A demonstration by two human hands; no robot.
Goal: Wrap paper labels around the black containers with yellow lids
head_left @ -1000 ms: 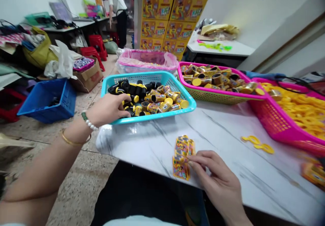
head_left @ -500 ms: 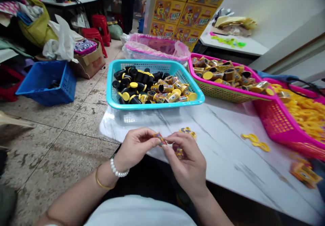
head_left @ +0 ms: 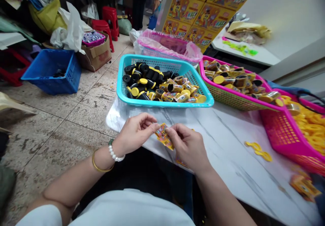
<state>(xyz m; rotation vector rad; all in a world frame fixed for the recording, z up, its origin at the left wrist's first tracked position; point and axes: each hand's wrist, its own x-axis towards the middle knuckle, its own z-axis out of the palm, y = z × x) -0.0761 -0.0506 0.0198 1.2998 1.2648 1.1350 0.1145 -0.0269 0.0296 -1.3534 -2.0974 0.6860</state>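
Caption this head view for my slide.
Right hand pinches a printed label, left hand at its edge, near a turquoise basket.

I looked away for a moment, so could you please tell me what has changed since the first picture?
The left hand has left the turquoise basket, moving rightward and back toward the person. The right hand, earlier on labels lying on the table, now holds a label, the left hand at its edge. Basket and yellow pieces stayed put.
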